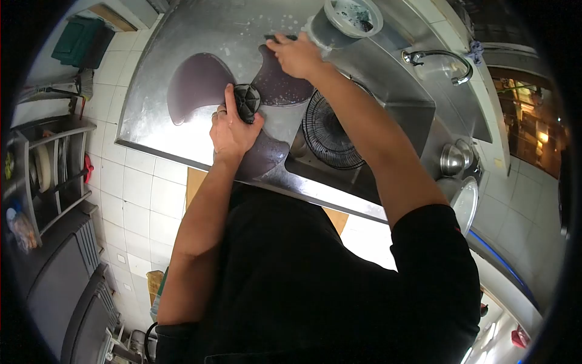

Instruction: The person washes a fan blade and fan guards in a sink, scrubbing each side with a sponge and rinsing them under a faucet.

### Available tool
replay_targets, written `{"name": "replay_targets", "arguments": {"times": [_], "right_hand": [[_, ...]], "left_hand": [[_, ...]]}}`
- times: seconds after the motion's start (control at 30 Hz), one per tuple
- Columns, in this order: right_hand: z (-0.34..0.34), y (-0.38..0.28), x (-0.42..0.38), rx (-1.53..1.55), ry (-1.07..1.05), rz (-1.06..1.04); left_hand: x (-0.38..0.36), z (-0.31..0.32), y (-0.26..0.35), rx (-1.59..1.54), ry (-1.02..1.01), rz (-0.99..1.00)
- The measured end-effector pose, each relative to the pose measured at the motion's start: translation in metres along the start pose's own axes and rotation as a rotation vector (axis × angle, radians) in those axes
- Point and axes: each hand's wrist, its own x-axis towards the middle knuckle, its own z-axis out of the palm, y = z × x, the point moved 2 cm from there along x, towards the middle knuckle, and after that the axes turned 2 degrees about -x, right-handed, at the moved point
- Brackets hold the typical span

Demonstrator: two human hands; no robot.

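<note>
At the upper centre of the frame, a wet three-lobed fan blade point(197, 88) lies on the steel bench point(148, 97). The left hand point(233, 132) grips its hub; the right hand point(297, 56) clasps a dark pad point(274, 39) at the top lobe's tip, below a tub point(330, 27).

Bright light makes a white glare on the shiny worktop point(163, 138) near my left fingers point(230, 100), my black shirt point(303, 285) looks dark, and everything bends toward round, black edges.
</note>
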Motion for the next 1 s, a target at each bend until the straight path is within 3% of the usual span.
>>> {"name": "replay_targets", "arguments": {"times": [0.03, 0.1, 0.2, 0.3, 0.43, 0.5, 0.53, 0.6, 0.67, 0.77, 0.83, 0.87, 1.0], "right_hand": [[0.005, 0.001, 0.000, 0.000, 0.000, 0.000], [0.014, 0.002, -0.001, 0.100, 0.013, -0.189], [0.011, 0.009, 0.012, -0.007, -0.001, -0.008], [0.014, 0.007, 0.010, 0.106, -0.040, -0.177], [-0.002, 0.006, 0.010, -0.077, -0.080, -0.020], [0.007, 0.005, 0.005, 0.199, -0.049, -0.255], [0.020, 0.010, 0.000, 0.201, -0.055, -0.250], [0.044, 0.031, -0.004, 0.320, 0.225, 0.005], [0.041, 0.016, -0.053, 0.241, 0.376, 0.168], [0.051, -0.018, -0.132, 0.153, 0.463, 0.287], [0.054, -0.025, -0.153, 0.182, 0.346, 0.343], [0.048, -0.016, -0.135, 0.188, 0.401, 0.310], [0.038, -0.001, -0.035, 0.316, 0.271, 0.096]], "left_hand": [[0.000, 0.000, 0.001, 0.002, 0.015, 0.005], [0.000, 0.001, 0.001, -0.002, 0.031, 0.006], [0.002, 0.000, 0.001, 0.007, 0.004, -0.005], [0.000, 0.000, 0.001, 0.002, 0.019, 0.007], [0.001, 0.000, 0.001, 0.004, 0.023, 0.007], [0.002, 0.001, 0.001, -0.010, 0.030, 0.014], [0.001, -0.001, 0.002, -0.007, 0.009, 0.009], [0.001, -0.002, 0.003, -0.005, -0.002, 0.002], [0.000, -0.001, 0.000, -0.018, 0.001, 0.000], [0.000, 0.001, -0.001, -0.006, 0.024, 0.020], [0.002, 0.006, -0.006, -0.006, 0.028, 0.042], [0.001, 0.006, -0.008, 0.004, 0.022, 0.070], [0.003, 0.003, -0.004, 0.013, -0.010, 0.070]]}}
